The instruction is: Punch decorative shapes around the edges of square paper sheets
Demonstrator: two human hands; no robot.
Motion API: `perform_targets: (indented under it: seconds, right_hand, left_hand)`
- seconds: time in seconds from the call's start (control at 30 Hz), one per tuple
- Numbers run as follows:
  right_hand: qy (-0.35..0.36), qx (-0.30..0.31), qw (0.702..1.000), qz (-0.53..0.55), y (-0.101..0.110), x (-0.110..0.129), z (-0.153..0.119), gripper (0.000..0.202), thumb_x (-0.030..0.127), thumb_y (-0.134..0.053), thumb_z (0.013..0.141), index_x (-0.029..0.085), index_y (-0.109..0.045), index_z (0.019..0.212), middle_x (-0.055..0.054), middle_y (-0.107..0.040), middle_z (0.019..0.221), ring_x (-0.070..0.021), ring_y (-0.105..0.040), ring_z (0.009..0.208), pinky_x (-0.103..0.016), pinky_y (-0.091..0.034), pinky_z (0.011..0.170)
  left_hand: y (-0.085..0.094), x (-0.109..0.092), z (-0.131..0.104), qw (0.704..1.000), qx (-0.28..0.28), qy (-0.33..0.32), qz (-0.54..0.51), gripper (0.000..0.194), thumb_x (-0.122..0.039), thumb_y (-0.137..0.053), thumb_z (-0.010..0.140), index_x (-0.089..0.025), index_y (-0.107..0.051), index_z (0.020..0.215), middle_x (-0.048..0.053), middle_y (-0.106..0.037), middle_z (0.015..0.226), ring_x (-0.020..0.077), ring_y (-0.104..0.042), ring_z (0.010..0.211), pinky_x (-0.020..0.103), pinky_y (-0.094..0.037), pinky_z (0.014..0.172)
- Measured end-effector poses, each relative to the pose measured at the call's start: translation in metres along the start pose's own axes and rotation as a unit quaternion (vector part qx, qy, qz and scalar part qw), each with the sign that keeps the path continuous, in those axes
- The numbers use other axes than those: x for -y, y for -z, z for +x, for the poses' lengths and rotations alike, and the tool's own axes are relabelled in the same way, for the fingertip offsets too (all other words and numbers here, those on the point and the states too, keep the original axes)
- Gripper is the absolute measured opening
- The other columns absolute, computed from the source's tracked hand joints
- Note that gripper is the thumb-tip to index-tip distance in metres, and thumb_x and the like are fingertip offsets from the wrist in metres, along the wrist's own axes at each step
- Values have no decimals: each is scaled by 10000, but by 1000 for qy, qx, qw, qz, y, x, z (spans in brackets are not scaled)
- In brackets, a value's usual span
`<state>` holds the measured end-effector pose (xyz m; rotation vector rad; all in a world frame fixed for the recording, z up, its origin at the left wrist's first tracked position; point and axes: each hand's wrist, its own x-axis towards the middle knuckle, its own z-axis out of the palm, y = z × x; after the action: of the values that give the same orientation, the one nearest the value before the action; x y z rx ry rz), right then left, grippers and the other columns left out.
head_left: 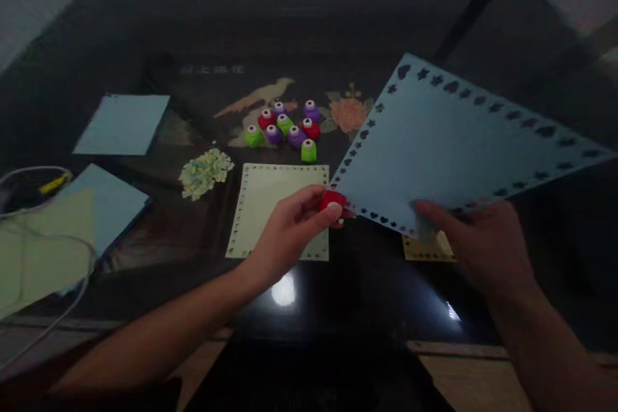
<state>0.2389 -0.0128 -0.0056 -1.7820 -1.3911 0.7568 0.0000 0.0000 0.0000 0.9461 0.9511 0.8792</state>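
My left hand [297,225] grips a red craft punch [333,200], its thumb on the white top. The punch sits at the left corner of a blue sheet of paper [449,141]. Hearts, stars and other small shapes are cut along the sheet's edges. My right hand [487,238] pinches the lower edge of that sheet, thumb on top, the other fingers hidden beneath. Below my left hand lies a pale yellow sheet [280,190] with punched borders. A tan punched sheet [420,250] shows partly under the blue one.
Several red, green and purple punches [284,123] stand mid-table. Left of them is a heap of paper cutouts [206,172]. Blue sheets [123,124] and a plain yellow sheet [53,244] lie at the left, with a white cable [80,296] across. The dark table [193,32] is glossy.
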Motion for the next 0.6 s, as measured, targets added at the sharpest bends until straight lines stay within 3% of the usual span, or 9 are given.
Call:
perform_targets:
  seconds: [0.33,0.6]
  right_hand:
    - [-6,11,999,-29,1,2,1,258,424,-738,667,232,-662,512,12,-689,574,-174,-636,552,-295,-490,538]
    - [7,8,1000,-22,1,3,1,140,392,-741,673,253,-732,661,11,-745,711,-202,-696,690,-329,-528,683]
  left_hand:
    - [1,3,1,1000,2,-2,0,201,-291,-651,842,-142,-649,976,64,-704,944,149,-648,869,242,-526,763]
    - [2,4,1,1000,8,-6,3,210,-292,-643,849,-139,-643,993,67,-704,957,145,-647,869,241,-526,773]
